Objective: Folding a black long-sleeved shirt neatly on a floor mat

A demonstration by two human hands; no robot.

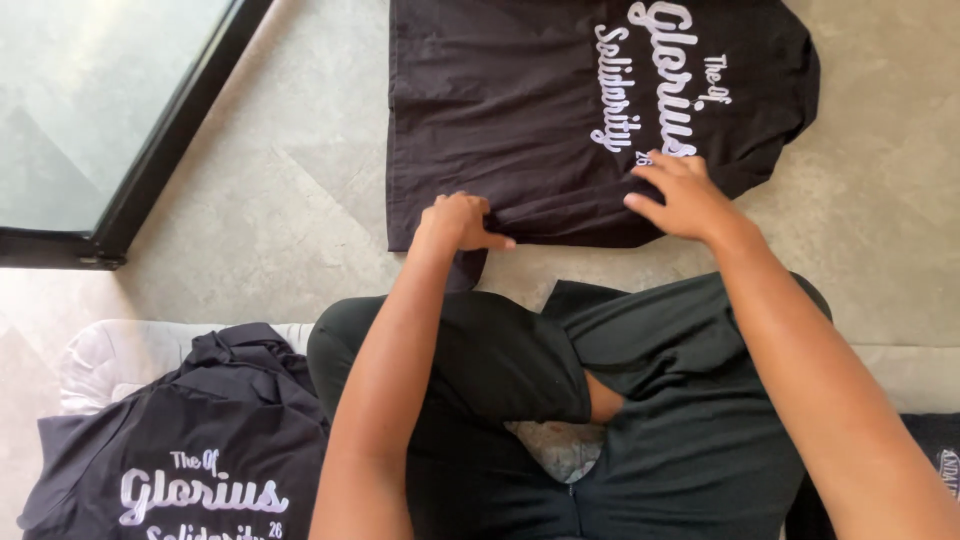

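Note:
A black t-shirt [520,110] with white lettering lies spread flat on the grey floor in front of me. My left hand [458,222] is closed on the shirt's near edge, pinching the fabric. My right hand [682,196] rests flat on the shirt near its lettering, fingers spread and pressing the cloth down. My crossed legs in dark trousers [640,400] fill the lower middle of the view.
A second black shirt [200,450] with white lettering lies crumpled at the lower left on a pale cushion [110,355]. A dark-framed glass door [110,110] stands at the upper left. Another dark garment [935,450] peeks in at the lower right edge.

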